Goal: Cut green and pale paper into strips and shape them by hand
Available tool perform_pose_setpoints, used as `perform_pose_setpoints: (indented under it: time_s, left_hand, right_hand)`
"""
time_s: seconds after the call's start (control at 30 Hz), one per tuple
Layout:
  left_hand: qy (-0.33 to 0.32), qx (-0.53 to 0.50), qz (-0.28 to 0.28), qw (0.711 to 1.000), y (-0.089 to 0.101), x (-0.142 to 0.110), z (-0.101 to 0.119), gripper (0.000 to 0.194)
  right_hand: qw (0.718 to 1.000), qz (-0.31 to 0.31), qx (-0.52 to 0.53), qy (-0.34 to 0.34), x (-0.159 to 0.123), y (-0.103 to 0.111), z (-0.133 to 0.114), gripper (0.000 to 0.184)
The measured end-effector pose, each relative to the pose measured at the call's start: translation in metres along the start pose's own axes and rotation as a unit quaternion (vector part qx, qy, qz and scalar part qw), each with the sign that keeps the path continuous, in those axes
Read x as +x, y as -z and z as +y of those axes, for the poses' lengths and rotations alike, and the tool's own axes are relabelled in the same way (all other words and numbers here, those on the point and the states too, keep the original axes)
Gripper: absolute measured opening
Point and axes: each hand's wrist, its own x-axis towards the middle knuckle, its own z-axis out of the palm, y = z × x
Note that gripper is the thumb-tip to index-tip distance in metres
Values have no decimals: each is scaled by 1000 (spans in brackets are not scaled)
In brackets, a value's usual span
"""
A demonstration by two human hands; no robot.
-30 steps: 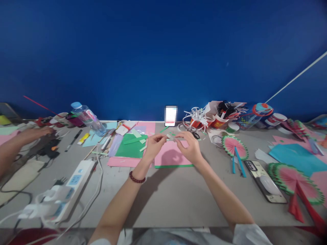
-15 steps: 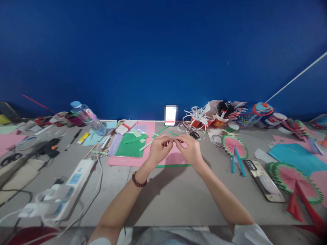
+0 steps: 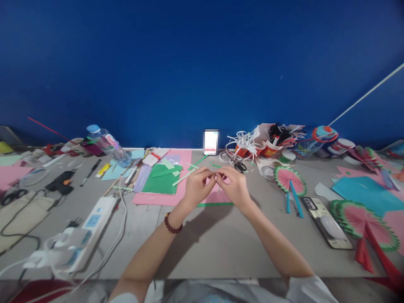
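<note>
My left hand (image 3: 198, 187), with a beaded bracelet (image 3: 173, 224) at the wrist, is closed in a pinch. Its thumb and forefinger meet the fingertips of my right hand (image 3: 235, 187), which is pinched too. Whatever small piece they hold between them is hidden by the fingers. Both hands are above a pink paper sheet (image 3: 211, 199) that has a green strip (image 3: 216, 204) along its near edge. Black scissors (image 3: 239, 166) lie just beyond my right hand. To the left of my left hand, pale strips lie on a packet of green paper (image 3: 160, 186).
A lit screen (image 3: 211, 142) stands against the blue wall. Cups of white strips and tools (image 3: 272, 150) stand at the back right. Pink-and-green paper fans (image 3: 290, 182) and a phone (image 3: 328, 225) lie to the right. At left are a bottle (image 3: 109, 145) and a power strip (image 3: 93, 229).
My hands have come together, and the pale scrap seen between them one second ago is now covered by the fingers. Another person's arm at the far left has gone out of view.
</note>
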Motion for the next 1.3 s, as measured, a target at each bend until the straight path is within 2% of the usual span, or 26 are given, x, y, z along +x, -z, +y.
perform_pose_setpoints:
  time_s: [0.2,0.4,0.57,1.0,1.17,1.3]
  left_hand:
    - [1,5,6,1000,-2,0,1,18]
    - [0,-28,29,999,-4,2,-1,15]
    - [1,-29,27,999,-3,2,-3,15]
    - [-25,3,22,999,-3,0,-1,18]
    - [-20,6,23,1000,-5,-1,-1,18]
    - [-3,-22,40,999,-5,-1,1,17]
  right_hand:
    - [999,6,32,-30,3,1,-2,14]
    - [982,2,142,-121,7,4,-2,14]
    - [983,1,151,-107,6,4,1,11]
    - [997,26,67,-36,4,3,0,13]
    - [996,25,73,-51,4,3,-3,12]
    - [985,19,127,-119,5,4,-3,9]
